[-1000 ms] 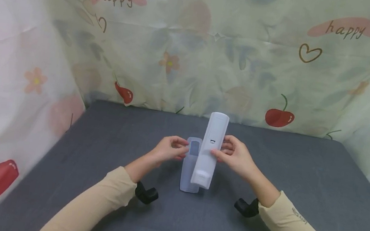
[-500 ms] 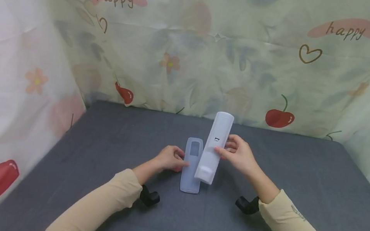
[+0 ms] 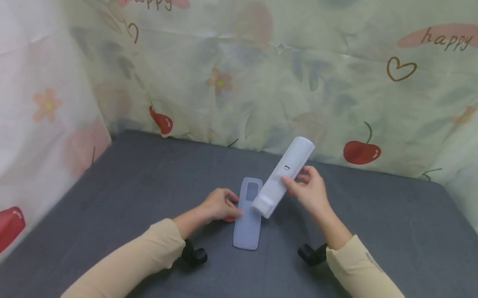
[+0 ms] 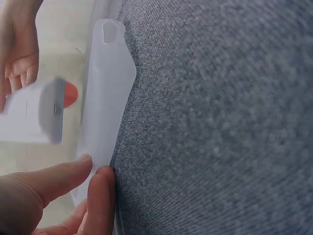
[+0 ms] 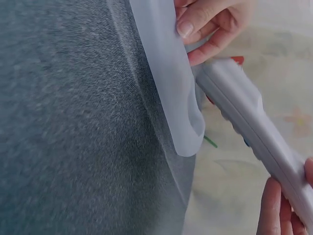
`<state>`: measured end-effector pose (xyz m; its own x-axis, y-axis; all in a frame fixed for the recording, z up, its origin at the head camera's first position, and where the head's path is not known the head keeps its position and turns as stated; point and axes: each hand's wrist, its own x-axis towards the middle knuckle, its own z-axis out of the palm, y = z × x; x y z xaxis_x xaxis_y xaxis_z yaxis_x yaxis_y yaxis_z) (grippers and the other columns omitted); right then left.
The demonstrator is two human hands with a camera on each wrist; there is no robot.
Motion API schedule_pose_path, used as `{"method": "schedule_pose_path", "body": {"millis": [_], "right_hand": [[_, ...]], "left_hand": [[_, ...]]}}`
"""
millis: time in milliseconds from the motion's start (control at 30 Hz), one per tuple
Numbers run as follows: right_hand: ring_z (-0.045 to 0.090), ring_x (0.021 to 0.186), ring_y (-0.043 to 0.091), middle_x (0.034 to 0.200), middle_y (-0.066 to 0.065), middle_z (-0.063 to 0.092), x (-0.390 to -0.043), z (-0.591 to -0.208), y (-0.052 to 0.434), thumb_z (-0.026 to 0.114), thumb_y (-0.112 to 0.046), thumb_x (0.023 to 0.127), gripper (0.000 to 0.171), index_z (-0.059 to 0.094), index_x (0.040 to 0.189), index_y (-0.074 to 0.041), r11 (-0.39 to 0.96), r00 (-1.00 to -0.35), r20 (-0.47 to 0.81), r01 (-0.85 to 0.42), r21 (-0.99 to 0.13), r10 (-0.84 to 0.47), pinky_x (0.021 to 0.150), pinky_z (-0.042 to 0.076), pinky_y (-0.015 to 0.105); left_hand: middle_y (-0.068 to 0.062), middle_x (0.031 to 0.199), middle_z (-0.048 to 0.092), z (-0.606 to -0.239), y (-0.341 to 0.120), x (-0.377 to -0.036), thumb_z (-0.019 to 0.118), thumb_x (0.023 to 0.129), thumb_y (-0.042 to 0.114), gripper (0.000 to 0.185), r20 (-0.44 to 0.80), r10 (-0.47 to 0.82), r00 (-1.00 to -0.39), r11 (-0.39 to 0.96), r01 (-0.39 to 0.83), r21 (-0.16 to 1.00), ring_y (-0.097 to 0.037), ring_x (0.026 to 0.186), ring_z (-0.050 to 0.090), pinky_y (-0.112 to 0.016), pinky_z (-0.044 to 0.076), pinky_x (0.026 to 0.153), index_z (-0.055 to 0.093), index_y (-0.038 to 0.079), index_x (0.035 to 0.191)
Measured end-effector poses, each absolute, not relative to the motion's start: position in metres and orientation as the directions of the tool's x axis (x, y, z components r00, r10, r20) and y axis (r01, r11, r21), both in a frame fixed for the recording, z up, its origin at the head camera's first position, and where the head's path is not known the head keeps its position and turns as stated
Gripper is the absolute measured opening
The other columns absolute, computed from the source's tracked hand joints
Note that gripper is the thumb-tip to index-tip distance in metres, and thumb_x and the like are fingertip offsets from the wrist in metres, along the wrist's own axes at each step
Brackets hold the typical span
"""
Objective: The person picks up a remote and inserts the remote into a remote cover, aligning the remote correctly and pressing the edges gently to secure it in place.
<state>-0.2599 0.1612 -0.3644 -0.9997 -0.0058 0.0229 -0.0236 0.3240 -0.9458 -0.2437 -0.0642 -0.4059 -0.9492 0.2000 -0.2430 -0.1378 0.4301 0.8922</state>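
Note:
My right hand (image 3: 311,193) grips a white remote control (image 3: 280,184) by its side, thumb on its back and fingers beneath. It is raised and tilted, its back facing up and its lower end overlapping the cover in the head view. Buttons show along its underside in the right wrist view. A translucent silicone remote cover (image 3: 247,230) lies lengthwise on the table, a rectangular window near its far end. My left hand (image 3: 219,205) pinches the cover's left edge, thumb (image 4: 78,169) on it and fingers (image 4: 100,200) along the side.
A dark grey cloth covers the table (image 3: 149,278). Behind it hangs a patterned curtain (image 3: 273,98), with another at the left (image 3: 21,115). Black wrist devices sit under the left wrist (image 3: 195,255) and under the right wrist (image 3: 312,254).
My right hand has lifted the remote control up and away to the right, tilting it further. My left hand has slid nearer along the cover's left edge. The cover stays in place.

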Motion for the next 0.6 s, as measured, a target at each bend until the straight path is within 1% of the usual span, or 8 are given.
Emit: {"method": "schedule_pose_path", "body": {"millis": [33, 200, 333, 433, 600], "right_hand": [[0.062, 0.084, 0.008, 0.123, 0.027, 0.055, -0.262, -0.365, 0.160, 0.066, -0.017, 0.087, 0.055, 0.037, 0.128, 0.005, 0.312, -1.000, 0.026, -0.020, -0.950, 0.015, 0.074, 0.056, 0.026], [0.058, 0.074, 0.000, 0.119, 0.027, 0.057, -0.269, -0.370, 0.153, 0.066, -0.013, 0.085, 0.052, 0.038, 0.125, 0.006, 0.257, -0.991, 0.049, -0.015, -0.966, 0.124, 0.067, 0.055, 0.023], [0.056, 0.064, -0.005, 0.114, 0.028, 0.058, -0.275, -0.375, 0.148, 0.067, -0.009, 0.084, 0.051, 0.038, 0.123, 0.007, 0.211, -0.981, 0.067, -0.027, -0.977, 0.185, 0.061, 0.054, 0.020], [0.054, 0.060, -0.006, 0.110, 0.028, 0.058, -0.279, -0.378, 0.146, 0.066, -0.008, 0.085, 0.049, 0.037, 0.122, 0.008, 0.192, -0.975, 0.071, -0.030, -0.981, 0.212, 0.059, 0.054, 0.019], [0.053, 0.055, -0.003, 0.099, 0.022, 0.058, -0.285, -0.383, 0.144, 0.066, -0.009, 0.085, 0.047, 0.037, 0.118, 0.008, 0.185, -0.967, 0.062, -0.016, -0.983, 0.246, 0.059, 0.055, 0.022]], "left_hand": [[-0.023, 0.087, 0.070, -0.406, -0.064, -0.244, 0.070, 0.078, -0.001, 0.038, -0.245, 0.199, -0.949, 0.429, -0.140, 0.892, -0.006, 0.053, 0.058, -0.024, 0.055, 0.058, 0.055, -0.008, 0.112], [-0.022, 0.086, 0.070, -0.406, -0.064, -0.243, 0.070, 0.078, -0.001, 0.037, -0.248, 0.191, -0.950, 0.432, -0.145, 0.890, -0.006, 0.053, 0.058, -0.024, 0.055, 0.058, 0.055, -0.007, 0.111], [-0.022, 0.086, 0.070, -0.407, -0.064, -0.244, 0.071, 0.077, -0.002, 0.037, -0.252, 0.184, -0.950, 0.436, -0.151, 0.887, -0.007, 0.053, 0.058, -0.023, 0.055, 0.057, 0.056, -0.007, 0.111], [-0.022, 0.087, 0.070, -0.407, -0.063, -0.244, 0.071, 0.077, -0.002, 0.037, -0.252, 0.183, -0.950, 0.435, -0.152, 0.888, -0.007, 0.054, 0.058, -0.023, 0.055, 0.057, 0.056, -0.006, 0.111], [-0.021, 0.087, 0.070, -0.407, -0.064, -0.244, 0.071, 0.078, 0.000, 0.037, -0.249, 0.178, -0.952, 0.452, -0.145, 0.880, -0.007, 0.054, 0.058, -0.023, 0.054, 0.057, 0.056, -0.006, 0.112]]}}
